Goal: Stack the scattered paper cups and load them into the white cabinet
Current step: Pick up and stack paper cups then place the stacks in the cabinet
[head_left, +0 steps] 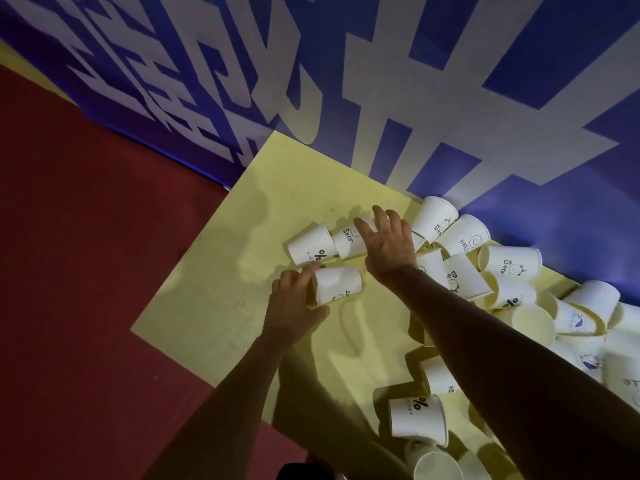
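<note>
Yellow mat [214, 271] on red floor, loose cups [512, 268] piled right. Step: gathering, no stack yet. Left hand [294, 303] near, fingers curled round a side-lying cup [337, 284]. Right hand [388, 244] farther out, arm stretched, fingers spread over the Bear cup [348, 239], holding nothing. Next: grab it, nest the two, mouths aligned. Cabinet not in view.

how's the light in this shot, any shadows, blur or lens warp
Head view: dim light, with dark arm shadows falling across the yellow table. Head view: wide-angle warp slants the wall lettering. Head view: the print on the Bear cup reads clearly, so there is little blur, and no glare shows.
</note>
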